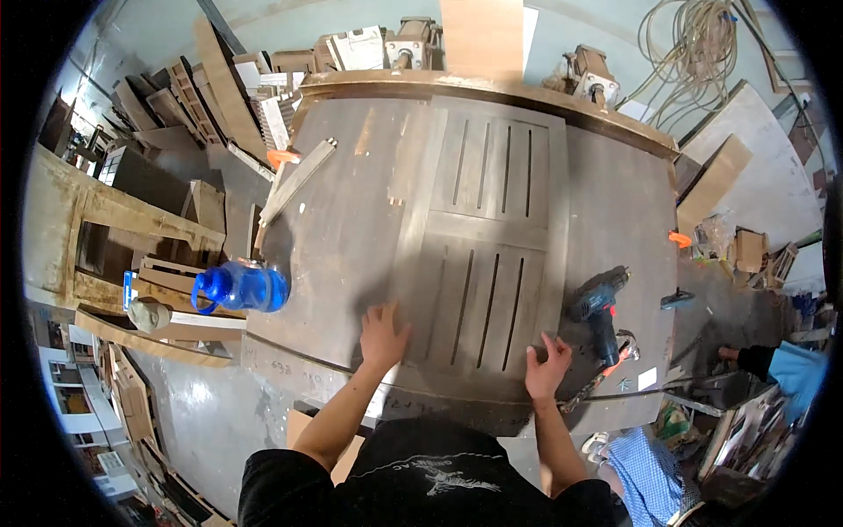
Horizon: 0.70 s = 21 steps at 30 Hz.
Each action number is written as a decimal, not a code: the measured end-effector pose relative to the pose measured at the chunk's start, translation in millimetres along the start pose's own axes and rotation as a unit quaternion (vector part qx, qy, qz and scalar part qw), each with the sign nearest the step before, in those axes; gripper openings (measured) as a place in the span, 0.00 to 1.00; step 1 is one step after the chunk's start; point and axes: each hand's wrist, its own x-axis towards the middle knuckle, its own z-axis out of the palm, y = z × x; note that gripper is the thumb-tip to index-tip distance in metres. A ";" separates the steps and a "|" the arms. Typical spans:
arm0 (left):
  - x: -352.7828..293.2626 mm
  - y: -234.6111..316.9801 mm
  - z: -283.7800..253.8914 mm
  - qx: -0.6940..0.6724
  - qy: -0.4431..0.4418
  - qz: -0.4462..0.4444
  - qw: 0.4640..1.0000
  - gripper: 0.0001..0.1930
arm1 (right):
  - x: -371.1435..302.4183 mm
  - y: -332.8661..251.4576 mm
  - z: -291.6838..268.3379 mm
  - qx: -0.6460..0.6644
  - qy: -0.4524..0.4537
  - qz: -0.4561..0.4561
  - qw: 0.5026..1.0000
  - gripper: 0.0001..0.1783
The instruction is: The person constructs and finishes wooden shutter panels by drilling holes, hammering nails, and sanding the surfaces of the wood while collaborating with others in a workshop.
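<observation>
A grey-brown slatted wooden door panel (492, 230) lies flat on the worktable (351, 202), with long dark slots in its upper and lower halves. My left hand (383, 338) is open, its fingers spread, beside the panel's near left edge. At the near right corner of the panel, my right hand (549, 364) has its thumb and forefinger apart and the other fingers partly bent. Nothing shows in either hand. A cordless drill (600, 312) rests on the table right of the panel. Near its handle lies a tool with orange-red grips (622, 356), its kind unclear.
A blue water bottle (255, 287) stands at the table's left edge, with wooden strips (299, 180) beyond it. A wooden rail (492, 88) bounds the far side. Coiled hose (694, 53) hangs at the back right. Another person's blue sleeve (799, 369) shows at far right.
</observation>
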 end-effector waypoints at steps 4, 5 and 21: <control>1.1 0.7 7.2 -0.019 0.033 0.001 0.999 0.29 | 5.3 -1.0 -7.0 -0.002 -0.018 0.002 1.000 0.28; 2.0 2.0 7.0 -0.019 0.027 0.006 0.999 0.29 | 7.8 -2.2 -10.2 -0.004 -0.015 0.010 1.000 0.28; 262.5 75.2 41.5 0.080 0.157 0.109 0.978 0.32 | 288.1 -27.9 41.9 -0.032 0.049 -0.116 0.992 0.32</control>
